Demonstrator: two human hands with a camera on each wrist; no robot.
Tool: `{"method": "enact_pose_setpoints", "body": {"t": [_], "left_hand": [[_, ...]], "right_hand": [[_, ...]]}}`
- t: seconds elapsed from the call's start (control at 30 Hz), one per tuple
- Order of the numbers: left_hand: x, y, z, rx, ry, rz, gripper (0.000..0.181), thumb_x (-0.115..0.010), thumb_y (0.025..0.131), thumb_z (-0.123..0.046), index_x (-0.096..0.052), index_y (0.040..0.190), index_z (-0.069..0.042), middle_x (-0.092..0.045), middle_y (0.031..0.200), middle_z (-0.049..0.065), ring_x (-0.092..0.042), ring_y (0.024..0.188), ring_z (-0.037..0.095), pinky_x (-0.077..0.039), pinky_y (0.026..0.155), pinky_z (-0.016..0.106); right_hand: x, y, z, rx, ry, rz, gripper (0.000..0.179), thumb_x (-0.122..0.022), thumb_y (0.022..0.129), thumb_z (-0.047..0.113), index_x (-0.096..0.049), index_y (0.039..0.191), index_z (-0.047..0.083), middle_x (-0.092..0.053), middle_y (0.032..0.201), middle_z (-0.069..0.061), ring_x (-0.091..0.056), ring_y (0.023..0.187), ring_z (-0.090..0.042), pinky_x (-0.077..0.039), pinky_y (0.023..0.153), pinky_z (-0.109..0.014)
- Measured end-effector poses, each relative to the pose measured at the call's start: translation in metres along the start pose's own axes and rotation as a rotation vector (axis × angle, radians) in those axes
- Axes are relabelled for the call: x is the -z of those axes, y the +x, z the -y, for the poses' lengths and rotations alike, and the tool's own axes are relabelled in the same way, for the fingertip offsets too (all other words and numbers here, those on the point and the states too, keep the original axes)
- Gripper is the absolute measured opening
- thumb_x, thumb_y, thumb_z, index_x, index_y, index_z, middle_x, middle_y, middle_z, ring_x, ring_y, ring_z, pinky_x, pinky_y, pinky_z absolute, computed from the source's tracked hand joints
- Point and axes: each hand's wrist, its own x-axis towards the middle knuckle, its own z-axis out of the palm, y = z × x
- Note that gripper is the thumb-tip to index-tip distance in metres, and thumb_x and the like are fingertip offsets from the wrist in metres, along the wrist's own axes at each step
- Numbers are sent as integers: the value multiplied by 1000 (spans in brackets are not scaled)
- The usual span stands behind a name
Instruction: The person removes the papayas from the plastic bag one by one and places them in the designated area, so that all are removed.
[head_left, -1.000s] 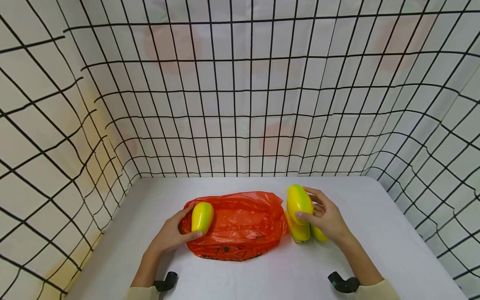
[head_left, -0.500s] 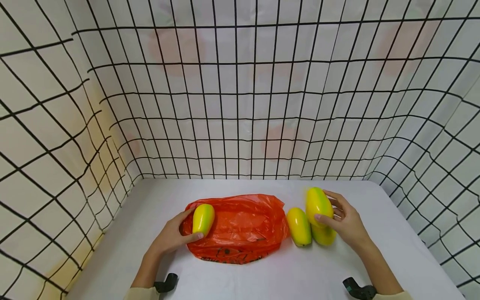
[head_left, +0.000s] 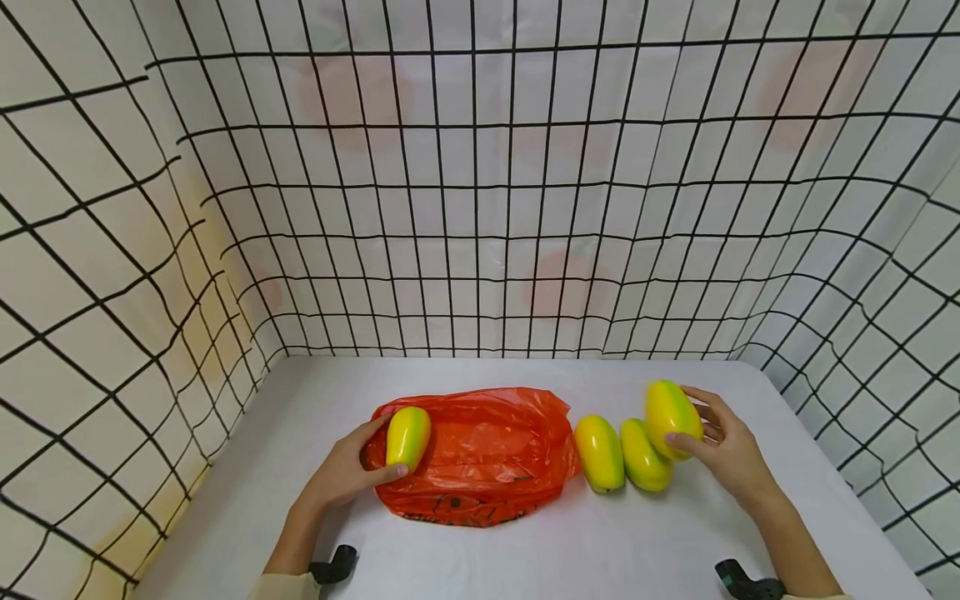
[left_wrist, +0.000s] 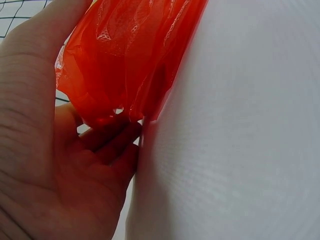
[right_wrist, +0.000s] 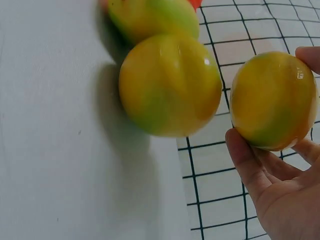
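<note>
My left hand (head_left: 347,467) is at the left end of a crumpled red plastic bag (head_left: 487,437), holding a yellow-green papaya (head_left: 408,440) between thumb and fingers over the bag. In the left wrist view, the bag (left_wrist: 120,55) lies against my curled fingers and hides that papaya. To the right, my right hand (head_left: 723,442) grips another papaya (head_left: 672,419), fingertips on one side and thumb on the other; the right wrist view shows this papaya (right_wrist: 274,100) held off the table. Two more papayas lie between it and the bag, one nearer the bag (head_left: 599,454) and one beside it (head_left: 645,455).
The white table (head_left: 525,558) carries the bag and the papayas. Black wire mesh (head_left: 487,208) over a white backing stands along the back and both sides. A black device is strapped at each wrist, the left (head_left: 333,564) and the right (head_left: 746,581).
My right hand has moved right with its papaya, from over the two lying papayas to their right side, uncovering them. The left hand, its papaya and the bag have stayed put.
</note>
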Motion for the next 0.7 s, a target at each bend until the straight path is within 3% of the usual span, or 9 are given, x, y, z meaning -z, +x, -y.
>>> {"method": "enact_pose_setpoints", "body": {"t": [0.57,0.7], "left_hand": [[0,0,1,-1,-10,0,109,-82,70,-63,-40,159,-17,-51,154,13,-52,136,36,-55,102,58],[0,0,2,-2,-7,-1,109,-82,70,-63,-40,159,-16,-51,154,13,-52,136,36,-55,102,58]], "right_hand": [[16,0,-35,-75,-41,82,79,-71,98,29,-27,161,11,-40,153,-35,-49,98,18,-53,78,-11],[19,1,-42,-93,-59,111,80,-71,98,28,-26,161,10,-41,152,-34,-54,102,8,-53,78,-14]]}}
